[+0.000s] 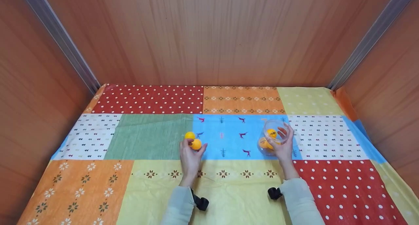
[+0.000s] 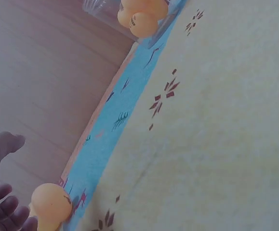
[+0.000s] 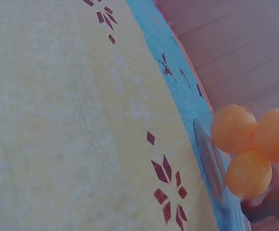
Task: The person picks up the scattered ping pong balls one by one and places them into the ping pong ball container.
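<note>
Two orange ping-pong balls lie together on the tablecloth, the far ball (image 1: 189, 135) just beyond the near ball (image 1: 196, 144). My left hand (image 1: 191, 158) is right at them, its fingers beside the balls and its thumb spread away. In the left wrist view those fingers overlap a ball (image 2: 51, 204). On the right, my right hand (image 1: 284, 148) grips a clear plastic jar (image 1: 274, 121) around its side near the mouth. Three ping-pong balls (image 3: 248, 174) show inside the jar, low down. The left wrist view also catches the jar's ridged rim (image 2: 95, 6).
A patchwork-print tablecloth (image 1: 157, 192) covers the table. Wood-grain panels (image 1: 216, 38) enclose the back and both sides, with metal posts (image 1: 62, 38) at the corners. Each forearm wears a black wrist device (image 1: 202, 203) over a pale sleeve.
</note>
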`<state>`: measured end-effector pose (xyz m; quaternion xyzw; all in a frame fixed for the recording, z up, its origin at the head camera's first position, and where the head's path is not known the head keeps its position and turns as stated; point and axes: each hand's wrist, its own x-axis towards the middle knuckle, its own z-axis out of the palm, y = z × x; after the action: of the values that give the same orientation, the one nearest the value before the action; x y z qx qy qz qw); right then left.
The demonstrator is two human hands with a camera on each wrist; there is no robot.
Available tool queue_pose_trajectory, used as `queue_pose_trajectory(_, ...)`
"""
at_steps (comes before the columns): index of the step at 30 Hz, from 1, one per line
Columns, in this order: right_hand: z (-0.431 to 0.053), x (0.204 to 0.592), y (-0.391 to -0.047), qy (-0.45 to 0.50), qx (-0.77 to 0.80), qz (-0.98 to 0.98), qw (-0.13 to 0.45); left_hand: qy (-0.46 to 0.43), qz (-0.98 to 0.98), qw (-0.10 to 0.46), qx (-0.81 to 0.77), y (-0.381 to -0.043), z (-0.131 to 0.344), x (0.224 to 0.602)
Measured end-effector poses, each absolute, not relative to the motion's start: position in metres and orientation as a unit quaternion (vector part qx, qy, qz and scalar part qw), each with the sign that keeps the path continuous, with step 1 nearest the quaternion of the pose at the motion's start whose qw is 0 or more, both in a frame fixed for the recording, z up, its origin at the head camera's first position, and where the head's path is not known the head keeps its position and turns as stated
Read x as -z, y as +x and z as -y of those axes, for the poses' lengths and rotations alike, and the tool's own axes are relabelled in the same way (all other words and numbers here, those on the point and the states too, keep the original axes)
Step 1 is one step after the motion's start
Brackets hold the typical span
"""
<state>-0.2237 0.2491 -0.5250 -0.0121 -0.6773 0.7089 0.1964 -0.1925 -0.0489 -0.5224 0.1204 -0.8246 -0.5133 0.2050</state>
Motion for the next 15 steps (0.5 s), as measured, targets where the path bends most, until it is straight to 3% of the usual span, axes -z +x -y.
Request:
queue_pose_trajectory(9,-0.2483,0.5192,-0.2194,-0.027,-0.708,0.686,0.164,0.172,0.852,0.159,0.468,-0.1934,0.0567,0.5315)
queue_pose_trajectory(15,-0.2491,0.5223,-0.2218,-0.020,-0.710,0.681,0.178,0.200,0.861,0.119,0.453,-0.1987,0.0563,0.5295)
